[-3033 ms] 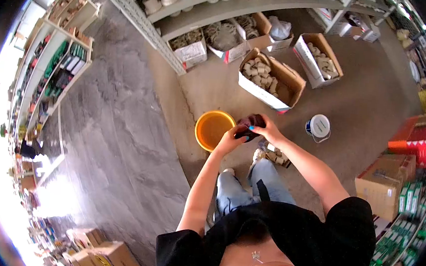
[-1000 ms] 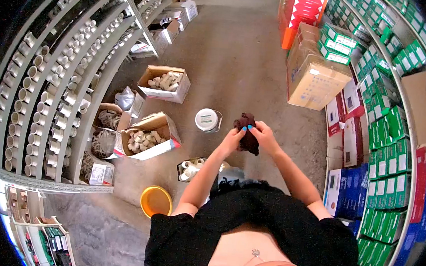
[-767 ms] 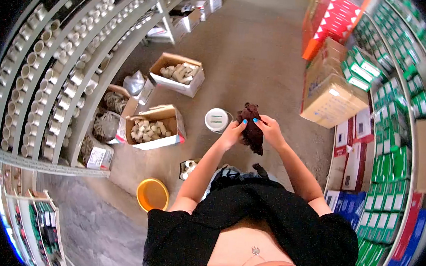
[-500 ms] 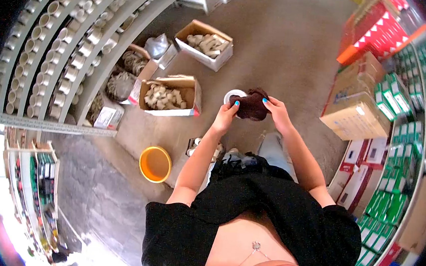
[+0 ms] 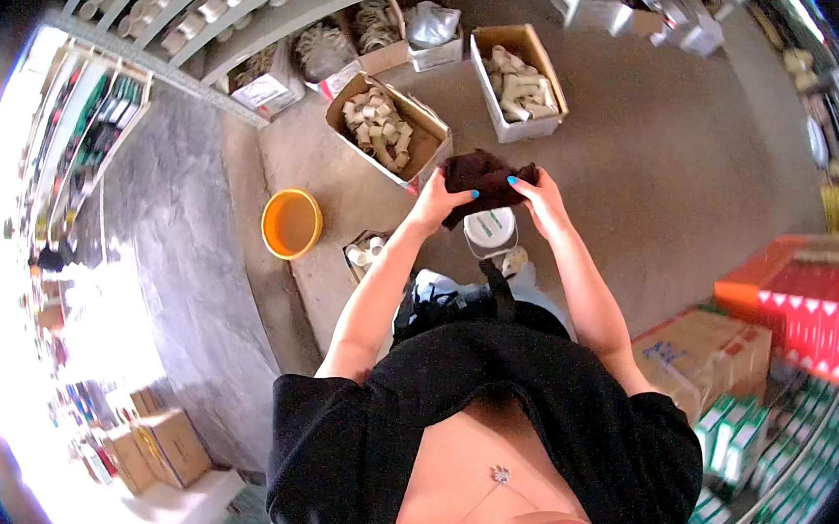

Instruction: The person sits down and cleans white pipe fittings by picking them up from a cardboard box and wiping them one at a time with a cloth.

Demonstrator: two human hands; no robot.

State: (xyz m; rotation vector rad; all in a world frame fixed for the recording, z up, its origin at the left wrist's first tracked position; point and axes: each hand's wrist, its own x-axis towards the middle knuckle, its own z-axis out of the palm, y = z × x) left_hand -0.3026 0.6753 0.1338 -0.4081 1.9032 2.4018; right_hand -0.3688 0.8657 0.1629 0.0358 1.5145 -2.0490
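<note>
A dark brown cloth [image 5: 490, 182] is stretched between my two hands, in front of my body. My left hand [image 5: 438, 204] grips its left edge, thumb on top. On the other side my right hand [image 5: 546, 205] pinches the right edge, also with the thumb over it. The fingers beneath the cloth are hidden. Below the cloth, on the floor close to my feet, stands a white bucket [image 5: 490, 230] with a lid and a wire handle; the cloth hangs partly over it in view.
An open carton of pipe fittings [image 5: 420, 136] and a second carton [image 5: 544, 55] stand ahead. To the left are a yellow basin [image 5: 291, 224] and a small box of white fittings [image 5: 366, 252]. Shelves of fittings [image 5: 197, 23] line the left; cartons [image 5: 713, 354] and green boxes [image 5: 731, 434] the right.
The view has turned, so the shelves, cartons and basin appear shifted. Both hands still hold the cloth, which now looks more spread out, and more of the white bucket shows.
</note>
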